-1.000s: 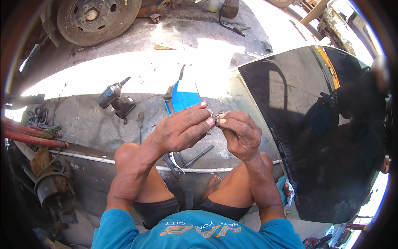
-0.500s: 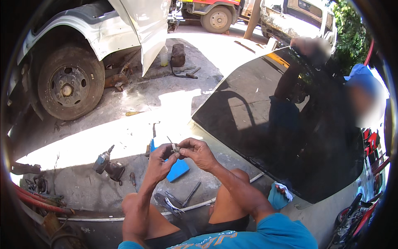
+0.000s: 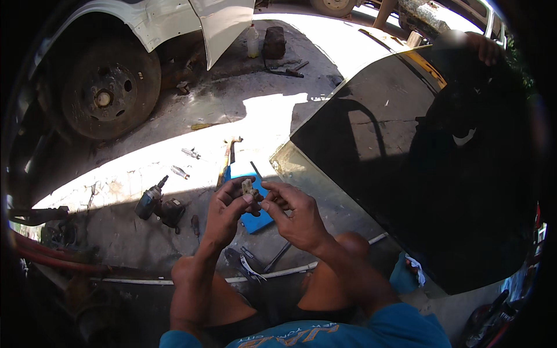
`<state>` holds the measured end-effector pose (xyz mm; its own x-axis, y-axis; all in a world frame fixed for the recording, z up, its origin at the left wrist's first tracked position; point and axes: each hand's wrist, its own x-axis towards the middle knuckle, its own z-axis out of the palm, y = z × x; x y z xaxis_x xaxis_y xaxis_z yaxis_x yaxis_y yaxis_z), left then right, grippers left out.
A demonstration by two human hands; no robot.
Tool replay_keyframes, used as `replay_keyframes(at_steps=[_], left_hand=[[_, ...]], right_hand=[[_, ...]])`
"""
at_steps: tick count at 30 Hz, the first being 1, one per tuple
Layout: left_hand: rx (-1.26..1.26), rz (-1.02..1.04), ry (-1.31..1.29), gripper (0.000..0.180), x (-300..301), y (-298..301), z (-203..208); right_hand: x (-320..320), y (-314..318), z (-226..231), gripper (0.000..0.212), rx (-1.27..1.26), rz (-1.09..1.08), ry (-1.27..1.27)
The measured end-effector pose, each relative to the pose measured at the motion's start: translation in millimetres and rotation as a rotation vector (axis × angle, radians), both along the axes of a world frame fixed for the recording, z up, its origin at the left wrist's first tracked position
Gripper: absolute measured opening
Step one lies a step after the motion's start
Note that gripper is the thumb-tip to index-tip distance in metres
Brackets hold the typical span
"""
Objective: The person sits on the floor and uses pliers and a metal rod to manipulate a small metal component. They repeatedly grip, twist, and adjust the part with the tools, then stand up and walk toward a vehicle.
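Above the ground before me, my left hand (image 3: 227, 210) pinches a small pale, block-like part (image 3: 248, 187) between thumb and fingers. My right hand (image 3: 297, 213) has its bent fingers and thumb at the part's right side, closed on its edge. What kind of part it is cannot be made out. Below the hands lies a flat blue case (image 3: 253, 224), partly hidden by them. A hammer (image 3: 227, 159) rests just beyond my left hand.
A large dark glass pane (image 3: 371, 191) leans at right, with another person's hand (image 3: 486, 49) at its top. A cordless drill (image 3: 152, 199) and a screwdriver (image 3: 195, 225) lie left. Locking pliers (image 3: 250, 268) sit between my legs. A truck wheel (image 3: 103, 98) stands far left.
My hands have come slightly nearer and to the right in view, and the pale part now shows more plainly. The view has tilted down, revealing more of the hammer.
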<state>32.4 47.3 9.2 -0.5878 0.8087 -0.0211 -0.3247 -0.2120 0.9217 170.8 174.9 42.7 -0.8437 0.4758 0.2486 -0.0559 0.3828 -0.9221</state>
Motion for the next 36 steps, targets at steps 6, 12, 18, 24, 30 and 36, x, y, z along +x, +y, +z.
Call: replay_keyframes(at_steps=[6,12,18,24,30,36], left_hand=[[-0.085,-0.1,-0.261,0.034,-3.8,11.0,-11.7],[-0.231,-0.101,-0.449,0.031,10.8,17.5,-11.1],[-0.245,-0.06,-0.646,0.03,54.5,-10.4,9.5],[-0.545,-0.552,-0.561,0.03,119.3,-42.6,146.6],[-0.764,-0.73,-0.491,0.02,145.0,-36.2,220.5],[-0.785,-0.867,-0.352,0.018,165.9,9.3,272.6]], right_hand=[[-3.0,23.2,-9.9,0.026,0.467,-0.134,-0.078],[6.9,14.1,4.7,0.017,0.34,-0.086,-0.413],[20.8,16.0,-8.0,0.017,0.155,-0.292,-0.525],[90.8,-22.3,8.5,0.02,-0.105,-0.312,-0.65],[169.9,-63.2,119.9,0.02,-0.274,-0.355,-0.681],[287.8,-103.2,194.9,0.021,-0.324,-0.697,-0.76]])
